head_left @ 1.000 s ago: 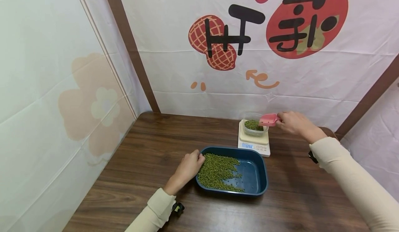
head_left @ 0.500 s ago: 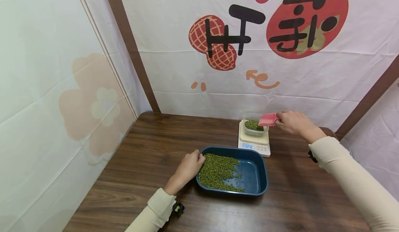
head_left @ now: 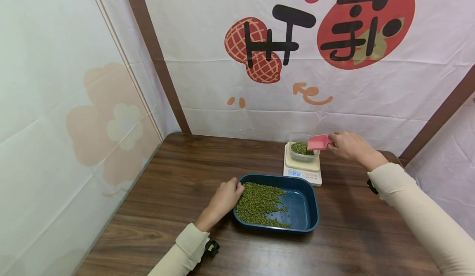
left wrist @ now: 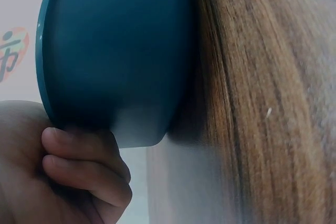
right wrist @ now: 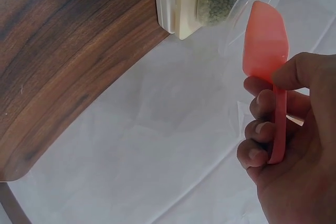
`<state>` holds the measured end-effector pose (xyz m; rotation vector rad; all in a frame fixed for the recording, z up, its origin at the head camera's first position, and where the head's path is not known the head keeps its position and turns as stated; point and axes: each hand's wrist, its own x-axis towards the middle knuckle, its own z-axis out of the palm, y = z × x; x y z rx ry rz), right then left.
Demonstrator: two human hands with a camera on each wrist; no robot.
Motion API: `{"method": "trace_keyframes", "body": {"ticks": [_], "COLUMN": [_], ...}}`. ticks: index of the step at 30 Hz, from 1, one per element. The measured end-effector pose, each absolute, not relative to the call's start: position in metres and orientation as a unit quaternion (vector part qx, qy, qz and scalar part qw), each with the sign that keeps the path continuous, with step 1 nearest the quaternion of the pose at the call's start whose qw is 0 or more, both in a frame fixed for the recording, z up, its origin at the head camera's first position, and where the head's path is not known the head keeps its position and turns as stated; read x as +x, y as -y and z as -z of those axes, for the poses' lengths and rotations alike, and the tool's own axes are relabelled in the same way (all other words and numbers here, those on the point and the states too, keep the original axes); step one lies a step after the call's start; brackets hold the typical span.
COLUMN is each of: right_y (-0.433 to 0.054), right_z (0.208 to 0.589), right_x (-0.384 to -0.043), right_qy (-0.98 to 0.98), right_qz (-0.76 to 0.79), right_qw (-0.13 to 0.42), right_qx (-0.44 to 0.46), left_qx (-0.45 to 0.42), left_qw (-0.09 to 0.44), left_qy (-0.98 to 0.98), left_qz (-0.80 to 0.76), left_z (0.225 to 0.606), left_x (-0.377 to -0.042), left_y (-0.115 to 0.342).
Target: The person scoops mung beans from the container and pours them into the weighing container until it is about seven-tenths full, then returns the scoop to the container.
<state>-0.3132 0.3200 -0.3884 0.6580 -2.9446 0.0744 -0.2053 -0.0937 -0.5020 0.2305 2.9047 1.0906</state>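
Note:
My left hand (head_left: 225, 197) grips the left end of a deep blue plastic basin (head_left: 307, 210); in the left wrist view its fingers (left wrist: 86, 153) curl at the rim. Green mung beans (head_left: 257, 204) spread over the basin's left part, with the right part of its floor bare. My right hand (head_left: 350, 146) holds a pink scoop (head_left: 317, 142) by the handle. The scoop's tip overlaps the right side of a clear plastic container (head_left: 303, 157), which has mung beans in it and stands on a white kitchen scale (head_left: 313, 179). In the right wrist view the scoop's blade (right wrist: 266, 40) shows no beans.
Both the basin and the scale stand on a dark wooden table (head_left: 178, 173), the scale right behind the basin. A white printed cloth (head_left: 208, 123) hangs along the table's back edge. Another pale cloth (head_left: 92, 210) hangs on the left.
The few dark specks on the scoop no longer show, and its tip is slightly shifted. The scale's lit digits have changed a little. The left hand and the basin stay in place.

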Motion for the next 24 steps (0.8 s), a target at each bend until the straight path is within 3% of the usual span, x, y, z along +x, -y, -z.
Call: {"method": "trace_keyframes", "body": {"ticks": [24], "right_y": [-0.313], "right_z": [0.389], "right_x": [-0.298], "right_qy": [0.977], "right_qz": [-0.042], "right_qw": [0.053], "right_qx": [0.201], "left_qx": [0.069], "left_qw": [0.011], "left_qy": [-0.935], "left_qz": [-0.348], "left_z": [0.502], "left_x": [-0.205], "left_y": [0.093]}}
